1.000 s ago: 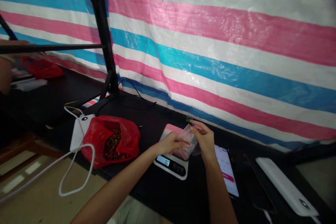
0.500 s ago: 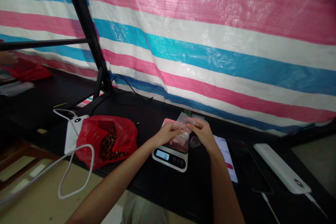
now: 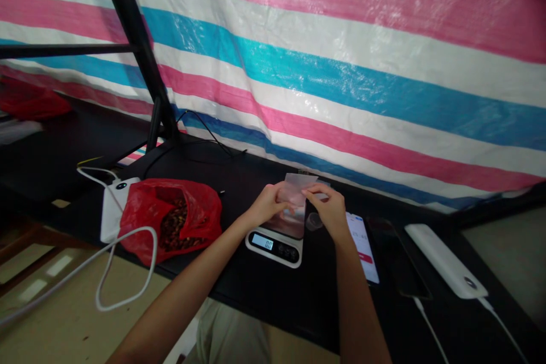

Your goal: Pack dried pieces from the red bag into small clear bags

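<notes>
Both my hands hold a small clear plastic bag (image 3: 293, 205) upright over a white kitchen scale (image 3: 275, 243). My left hand (image 3: 267, 203) pinches the bag's left top edge, and my right hand (image 3: 327, 209) pinches its right top edge. The bag hangs down in front of the scale's platform. The scale's display reads near zero. A red plastic bag (image 3: 168, 224) full of brown dried bits lies open to the left of the scale.
A white power bank (image 3: 111, 213) with a looping white cable (image 3: 106, 273) lies left of the red bag. A lit phone (image 3: 362, 239) and a dark phone (image 3: 396, 259) lie right of the scale, then a long white power bank (image 3: 443, 261). A striped tarp (image 3: 341, 68) hangs behind the black table (image 3: 264, 296).
My hands have lifted the clear bag and spread its top edge flat between them. The view has dropped and shifted slightly left.
</notes>
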Available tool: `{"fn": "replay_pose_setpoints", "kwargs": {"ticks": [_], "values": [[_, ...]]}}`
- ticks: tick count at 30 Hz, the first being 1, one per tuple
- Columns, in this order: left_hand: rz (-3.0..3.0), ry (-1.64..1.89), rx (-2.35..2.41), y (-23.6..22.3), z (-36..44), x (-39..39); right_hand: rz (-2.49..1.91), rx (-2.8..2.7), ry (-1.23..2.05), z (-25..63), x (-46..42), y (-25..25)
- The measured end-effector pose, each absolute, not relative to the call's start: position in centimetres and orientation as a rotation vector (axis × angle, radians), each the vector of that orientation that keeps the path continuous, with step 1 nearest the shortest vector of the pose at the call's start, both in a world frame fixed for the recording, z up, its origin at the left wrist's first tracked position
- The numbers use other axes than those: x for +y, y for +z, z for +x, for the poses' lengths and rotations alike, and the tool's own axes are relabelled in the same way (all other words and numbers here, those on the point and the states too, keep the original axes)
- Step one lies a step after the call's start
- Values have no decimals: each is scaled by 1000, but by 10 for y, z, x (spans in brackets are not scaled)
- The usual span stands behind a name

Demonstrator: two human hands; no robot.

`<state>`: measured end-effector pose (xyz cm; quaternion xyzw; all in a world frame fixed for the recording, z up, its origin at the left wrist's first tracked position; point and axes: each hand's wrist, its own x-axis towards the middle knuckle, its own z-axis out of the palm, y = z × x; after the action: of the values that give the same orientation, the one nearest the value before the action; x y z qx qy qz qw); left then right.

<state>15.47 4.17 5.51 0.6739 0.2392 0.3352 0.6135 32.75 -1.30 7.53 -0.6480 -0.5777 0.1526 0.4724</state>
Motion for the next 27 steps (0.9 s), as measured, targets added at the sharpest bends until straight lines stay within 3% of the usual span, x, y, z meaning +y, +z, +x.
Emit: {"fn": "replay_pose_setpoints", "kwargs": {"ticks": [9, 15, 27], "values": [[1451, 888, 537, 49, 149, 54, -1476, -1396, 591, 318, -11, 76], [1467, 881, 538, 50, 149, 53, -1665, -1487, 502, 315, -14, 74], [1557, 1149, 758, 55, 141, 52, -1536, -1524, 572, 316, -15, 78]]}}
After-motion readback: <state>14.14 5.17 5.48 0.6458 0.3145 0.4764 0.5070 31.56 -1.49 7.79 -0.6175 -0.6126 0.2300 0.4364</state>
